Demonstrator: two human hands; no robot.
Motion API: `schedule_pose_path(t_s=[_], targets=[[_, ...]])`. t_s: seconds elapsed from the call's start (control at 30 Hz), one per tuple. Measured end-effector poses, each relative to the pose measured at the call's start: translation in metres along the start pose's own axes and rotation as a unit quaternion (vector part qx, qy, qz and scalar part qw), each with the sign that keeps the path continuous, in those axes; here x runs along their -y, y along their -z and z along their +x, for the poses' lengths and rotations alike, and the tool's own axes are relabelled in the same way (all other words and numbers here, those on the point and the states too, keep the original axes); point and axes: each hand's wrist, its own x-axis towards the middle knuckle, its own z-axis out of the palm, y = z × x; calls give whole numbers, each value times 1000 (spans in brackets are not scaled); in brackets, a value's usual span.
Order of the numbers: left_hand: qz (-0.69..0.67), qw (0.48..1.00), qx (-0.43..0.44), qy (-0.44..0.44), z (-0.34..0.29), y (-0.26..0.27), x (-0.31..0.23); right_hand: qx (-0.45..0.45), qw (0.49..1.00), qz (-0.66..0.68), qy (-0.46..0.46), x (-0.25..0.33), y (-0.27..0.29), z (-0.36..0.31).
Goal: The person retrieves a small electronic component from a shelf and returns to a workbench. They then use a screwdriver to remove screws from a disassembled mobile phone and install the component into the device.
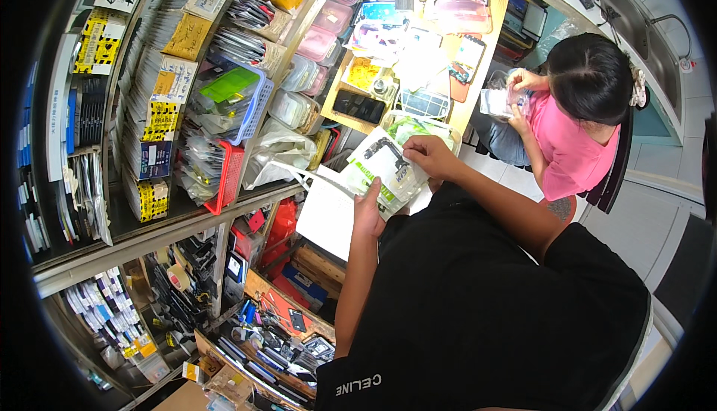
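- Packet [385,168], white and green in a clear sleeve, sits in both my hands, just right of the shelf [194,213].
- Left hand [367,213] cups its near edge, fingers closed under it.
- Right hand [429,156] pinches its far top corner.
- White bag [325,213] hangs just below the packet, touching it.
- Step, as I judge it: handling the packet over the bag.
- Next move calls for a steady two-handed grip.
- Another person in pink [571,123] sits far right, with their own packets.
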Motion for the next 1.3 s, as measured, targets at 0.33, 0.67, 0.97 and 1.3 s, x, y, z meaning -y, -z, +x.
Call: schedule_pose_path(t_s=[0.33,0.67,0.97,1.3], targets=[[-33,999,-17,-1,-4,9,-1,-141,951,-275,26,-2,58,26],[-13,1000,-14,10,-7,2,-2,-29,999,-38,-19,5,22,13],[-44,998,-45,3,-2,3,2,-130,990,-45,-15,9,1,12],[-35,998,-51,19,-6,11,1,-126,960,-243,62,-1,43,14]])
